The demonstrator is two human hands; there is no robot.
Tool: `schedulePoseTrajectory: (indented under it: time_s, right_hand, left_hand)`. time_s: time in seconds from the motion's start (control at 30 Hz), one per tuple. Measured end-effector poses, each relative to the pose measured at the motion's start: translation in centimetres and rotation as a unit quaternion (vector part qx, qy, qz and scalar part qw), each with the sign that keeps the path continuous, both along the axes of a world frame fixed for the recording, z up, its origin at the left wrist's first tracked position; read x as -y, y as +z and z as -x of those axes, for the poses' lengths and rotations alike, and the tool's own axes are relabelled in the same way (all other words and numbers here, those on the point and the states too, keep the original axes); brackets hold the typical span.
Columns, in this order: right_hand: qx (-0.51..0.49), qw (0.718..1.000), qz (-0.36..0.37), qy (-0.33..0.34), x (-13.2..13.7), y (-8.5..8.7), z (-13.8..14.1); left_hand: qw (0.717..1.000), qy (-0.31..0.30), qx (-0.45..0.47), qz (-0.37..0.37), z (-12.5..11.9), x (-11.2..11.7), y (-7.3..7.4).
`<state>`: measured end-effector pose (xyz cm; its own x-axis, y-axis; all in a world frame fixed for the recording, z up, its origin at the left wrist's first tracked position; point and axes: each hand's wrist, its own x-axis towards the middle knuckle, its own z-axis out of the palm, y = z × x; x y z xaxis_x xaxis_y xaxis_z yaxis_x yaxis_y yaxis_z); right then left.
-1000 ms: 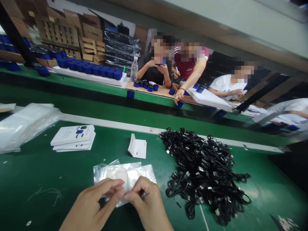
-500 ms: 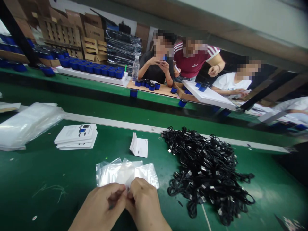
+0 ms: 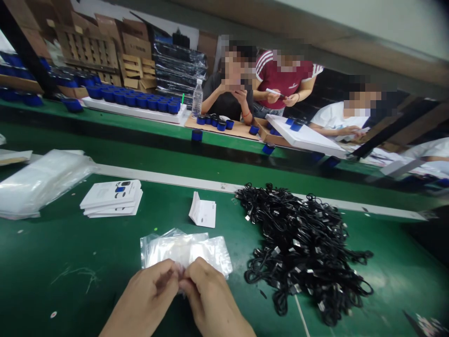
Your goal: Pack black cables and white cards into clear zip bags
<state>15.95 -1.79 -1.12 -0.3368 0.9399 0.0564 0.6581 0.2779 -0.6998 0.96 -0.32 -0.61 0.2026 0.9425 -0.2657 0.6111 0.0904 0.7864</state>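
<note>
Both my hands meet at the near edge of a small pile of clear plastic bags on the green table. My left hand is closed in a pinch, thumb against fingers, on a clear plastic bag. Pressed close beside it, my right hand pinches the same bag's edge. Most of that bag is hidden by my fingers. Just beyond the pile stands a folded white leaflet, partly upright.
To the right lies a large heap of black USB cables. Stacked printed leaflets and a bigger pile of clear bags are at left. Behind a white strip, a green belt carries blue round items. Co-workers sit and stand beyond.
My hands have shifted slightly, still pinched together over the bags. Across the belt, the co-worker in the maroon shirt has brought both hands together around a pen. Blue items on the belt shifted slightly right.
</note>
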Motion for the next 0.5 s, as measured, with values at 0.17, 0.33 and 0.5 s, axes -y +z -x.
schedulePoseTrajectory:
  time_s: [0.17,0.33,0.5]
  right_hand:
    - [-0.002,1.000,-0.002,-0.010,0.41,-0.09,-0.03]
    - [0.035,0.998,-0.004,0.047,0.72,0.20,-0.04]
    - [0.029,0.998,0.012,0.049,0.72,0.44,-0.27]
  left_hand:
    - [0.995,0.013,0.090,0.032,0.01,0.07,-0.21]
    - [0.996,-0.016,0.074,0.035,0.33,0.03,0.28]
    - [0.994,-0.013,0.101,0.043,0.07,0.54,0.29]
